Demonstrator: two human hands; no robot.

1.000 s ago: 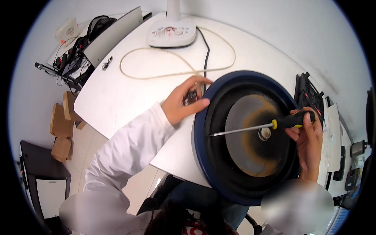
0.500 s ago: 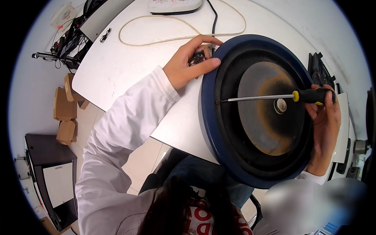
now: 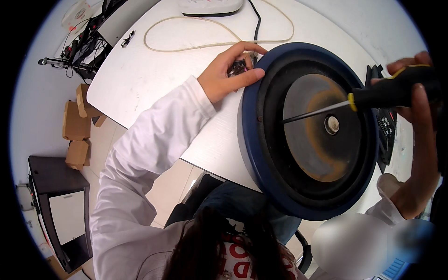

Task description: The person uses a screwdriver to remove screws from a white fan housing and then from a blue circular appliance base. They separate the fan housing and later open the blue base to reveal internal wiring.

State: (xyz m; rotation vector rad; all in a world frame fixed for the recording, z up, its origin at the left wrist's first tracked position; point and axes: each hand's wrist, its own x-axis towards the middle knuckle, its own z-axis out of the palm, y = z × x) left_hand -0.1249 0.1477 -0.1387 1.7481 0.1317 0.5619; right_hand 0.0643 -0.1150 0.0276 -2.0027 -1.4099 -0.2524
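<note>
A round dark-blue appliance base (image 3: pixel 305 212) is tilted up at the table's front edge. Inside its black recess sits a grey heating plate (image 3: pixel 303 154) with brown scorch marks and a metal button (image 3: pixel 332 125) in the middle. My left hand (image 3: pixel 228 72) grips the upper left of the rim, thumb on top; a small shiny piece shows between palm and rim, its kind unclear. In my right hand (image 3: pixel 415 100), off the right side of the base, is a black-and-yellow screwdriver (image 3: pixel 382 93). Its shaft slants across the plate, the tip beside a small brownish spot (image 3: pixel 259 118) in the recess.
On the white table (image 3: pixel 154 70) lie a looped pale cable (image 3: pixel 186 48), a small connector (image 3: pixel 128 38) and a white device (image 3: pixel 210 7) at the back. A black tool case (image 3: pixel 385 130) is behind the base on the right. Cardboard boxes (image 3: pixel 77 121) stand at left.
My right hand has drawn the screwdriver right and toward me, pulling its tip away from the brownish spot in the recess. My left hand keeps its hold on the rim.
</note>
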